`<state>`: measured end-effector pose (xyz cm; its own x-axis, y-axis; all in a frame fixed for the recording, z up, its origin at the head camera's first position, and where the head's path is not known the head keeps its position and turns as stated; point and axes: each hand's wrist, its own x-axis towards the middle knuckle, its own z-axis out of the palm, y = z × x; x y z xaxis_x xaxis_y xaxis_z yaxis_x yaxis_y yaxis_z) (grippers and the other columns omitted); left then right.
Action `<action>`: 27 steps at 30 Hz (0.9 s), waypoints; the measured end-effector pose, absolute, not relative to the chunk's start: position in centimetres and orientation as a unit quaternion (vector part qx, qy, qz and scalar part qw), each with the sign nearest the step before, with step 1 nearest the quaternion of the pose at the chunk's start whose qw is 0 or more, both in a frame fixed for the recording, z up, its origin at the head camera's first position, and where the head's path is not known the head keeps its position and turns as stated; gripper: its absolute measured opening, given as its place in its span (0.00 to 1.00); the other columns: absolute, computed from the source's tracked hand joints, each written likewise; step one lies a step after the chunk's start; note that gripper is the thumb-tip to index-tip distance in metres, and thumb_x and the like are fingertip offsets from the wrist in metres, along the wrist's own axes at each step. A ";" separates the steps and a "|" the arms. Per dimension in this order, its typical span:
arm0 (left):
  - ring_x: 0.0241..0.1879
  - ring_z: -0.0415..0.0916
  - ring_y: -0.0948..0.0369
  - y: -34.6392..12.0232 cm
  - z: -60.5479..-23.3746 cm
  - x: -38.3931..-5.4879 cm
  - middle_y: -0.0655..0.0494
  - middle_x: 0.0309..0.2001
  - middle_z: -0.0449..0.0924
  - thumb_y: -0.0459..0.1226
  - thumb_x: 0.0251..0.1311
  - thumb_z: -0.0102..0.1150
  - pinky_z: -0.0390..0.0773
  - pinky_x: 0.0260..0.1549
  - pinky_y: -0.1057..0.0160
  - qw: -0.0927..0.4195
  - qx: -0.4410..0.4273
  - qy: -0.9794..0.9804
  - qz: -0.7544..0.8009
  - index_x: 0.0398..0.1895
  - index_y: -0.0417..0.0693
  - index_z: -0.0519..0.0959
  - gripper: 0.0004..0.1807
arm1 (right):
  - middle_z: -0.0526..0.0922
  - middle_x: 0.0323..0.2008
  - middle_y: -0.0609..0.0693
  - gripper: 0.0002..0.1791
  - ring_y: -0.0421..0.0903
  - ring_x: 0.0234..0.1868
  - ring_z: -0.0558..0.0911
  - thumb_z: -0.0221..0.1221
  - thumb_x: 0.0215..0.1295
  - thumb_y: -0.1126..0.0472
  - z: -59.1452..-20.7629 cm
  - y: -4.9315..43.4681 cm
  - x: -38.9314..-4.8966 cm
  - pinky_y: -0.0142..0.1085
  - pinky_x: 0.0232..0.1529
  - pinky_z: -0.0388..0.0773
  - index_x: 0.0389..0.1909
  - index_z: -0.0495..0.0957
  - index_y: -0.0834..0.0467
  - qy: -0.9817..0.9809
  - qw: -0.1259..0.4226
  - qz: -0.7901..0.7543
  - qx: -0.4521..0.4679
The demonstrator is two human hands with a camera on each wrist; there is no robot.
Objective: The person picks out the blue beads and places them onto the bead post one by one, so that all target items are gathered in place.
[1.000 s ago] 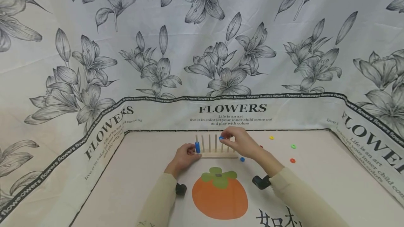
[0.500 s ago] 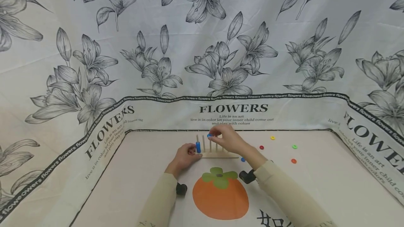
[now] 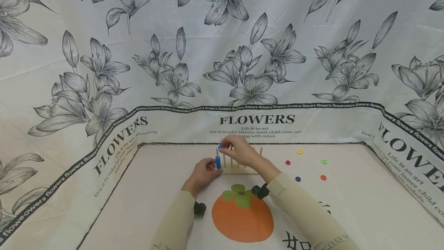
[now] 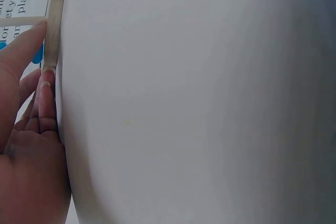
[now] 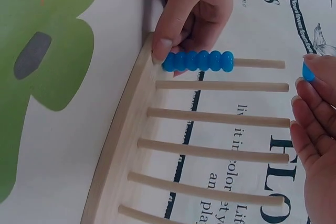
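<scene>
A wooden peg rack stands upright on the table, a row of thin pegs rising from its base. Several blue beads are stacked at the bottom of its leftmost peg, whose upper part is bare. My left hand grips that end of the base, thumb in front and fingers around the end beside the stack. Between thumb and fingertips my right hand pinches one more blue bead. In the right wrist view this bead is just off the tip of the leftmost peg.
On the right of the table lie a red bead, a yellow bead, a green bead, an orange bead and a purple bead. A floral cloth rises behind the rack.
My right hand has travelled left along the peg tops with its blue bead, reaching the leftmost peg. A purple bead has come into sight beside the forearm. The left hand stays put.
</scene>
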<state>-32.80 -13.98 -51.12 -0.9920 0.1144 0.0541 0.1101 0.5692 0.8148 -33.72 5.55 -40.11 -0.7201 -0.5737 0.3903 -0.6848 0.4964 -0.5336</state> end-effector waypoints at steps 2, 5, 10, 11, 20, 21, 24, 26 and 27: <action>0.41 0.73 0.58 -14.0 -51.2 -32.8 0.52 0.41 0.77 0.41 0.61 0.73 0.76 0.45 0.57 0.004 0.060 0.886 0.460 0.57 0.37 0.78 0.26 | 0.85 0.41 0.51 0.09 0.45 0.42 0.81 0.64 0.70 0.62 -40.3 5.3 -33.9 0.43 0.49 0.80 0.46 0.83 0.62 -0.860 0.079 0.346 0.366; 0.41 0.73 0.58 -13.9 -51.4 -32.9 0.52 0.41 0.78 0.41 0.61 0.73 0.77 0.46 0.56 0.003 0.060 0.886 0.459 0.57 0.37 0.78 0.26 | 0.85 0.41 0.51 0.09 0.45 0.43 0.81 0.64 0.70 0.62 -40.5 5.1 -34.2 0.45 0.49 0.80 0.45 0.83 0.62 -0.858 0.078 0.350 0.367; 0.40 0.72 0.58 -13.8 -51.3 -33.0 0.52 0.41 0.78 0.41 0.61 0.73 0.76 0.45 0.56 0.002 0.059 0.888 0.456 0.58 0.37 0.78 0.27 | 0.85 0.41 0.52 0.08 0.46 0.43 0.81 0.65 0.69 0.63 -40.9 4.8 -34.8 0.49 0.49 0.80 0.45 0.83 0.62 -0.854 0.077 0.359 0.369; 0.40 0.72 0.58 -13.8 -51.2 -33.0 0.52 0.40 0.77 0.41 0.61 0.73 0.76 0.45 0.57 0.002 0.058 0.888 0.456 0.58 0.37 0.78 0.27 | 0.85 0.41 0.52 0.08 0.46 0.42 0.81 0.65 0.69 0.63 -41.0 4.8 -34.9 0.49 0.49 0.80 0.45 0.83 0.62 -0.854 0.078 0.359 0.369; 0.40 0.72 0.58 -13.7 -51.1 -32.9 0.53 0.40 0.77 0.42 0.61 0.73 0.76 0.44 0.57 0.001 0.055 0.891 0.450 0.59 0.37 0.78 0.27 | 0.85 0.40 0.50 0.07 0.44 0.42 0.81 0.65 0.68 0.63 -41.7 4.4 -35.5 0.51 0.49 0.80 0.44 0.84 0.60 -0.859 0.072 0.357 0.360; 0.40 0.72 0.58 -13.8 -51.1 -32.9 0.53 0.40 0.77 0.42 0.61 0.73 0.76 0.44 0.57 0.001 0.056 0.892 0.450 0.59 0.37 0.78 0.27 | 0.85 0.40 0.50 0.07 0.44 0.41 0.81 0.65 0.68 0.63 -41.8 4.3 -35.5 0.50 0.49 0.80 0.44 0.84 0.60 -0.860 0.073 0.355 0.360; 0.40 0.72 0.58 -13.8 -51.2 -32.9 0.52 0.40 0.77 0.42 0.61 0.73 0.76 0.44 0.56 0.001 0.054 0.892 0.449 0.59 0.37 0.78 0.27 | 0.85 0.39 0.49 0.06 0.43 0.41 0.80 0.65 0.69 0.62 -42.0 4.2 -35.5 0.45 0.48 0.80 0.43 0.84 0.59 -0.865 0.078 0.343 0.359; 0.40 0.72 0.58 -13.8 -51.2 -32.9 0.52 0.40 0.77 0.42 0.60 0.73 0.76 0.44 0.57 0.002 0.053 0.892 0.449 0.59 0.37 0.78 0.27 | 0.85 0.39 0.48 0.06 0.43 0.41 0.80 0.65 0.69 0.61 -42.1 4.1 -35.4 0.41 0.48 0.79 0.43 0.84 0.59 -0.869 0.082 0.332 0.357; 0.40 0.72 0.58 -13.8 -51.1 -32.9 0.52 0.40 0.77 0.42 0.60 0.73 0.76 0.44 0.57 0.002 0.052 0.892 0.448 0.59 0.37 0.78 0.27 | 0.85 0.39 0.48 0.06 0.42 0.41 0.80 0.65 0.69 0.61 -42.1 4.1 -35.4 0.40 0.48 0.78 0.43 0.84 0.58 -0.872 0.084 0.327 0.355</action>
<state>-32.85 -13.83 -51.14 -0.9945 0.0958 0.0426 0.0914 0.5931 0.8000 -35.39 4.06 -42.14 -0.7340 -0.5634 0.3793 -0.6739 0.5346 -0.5100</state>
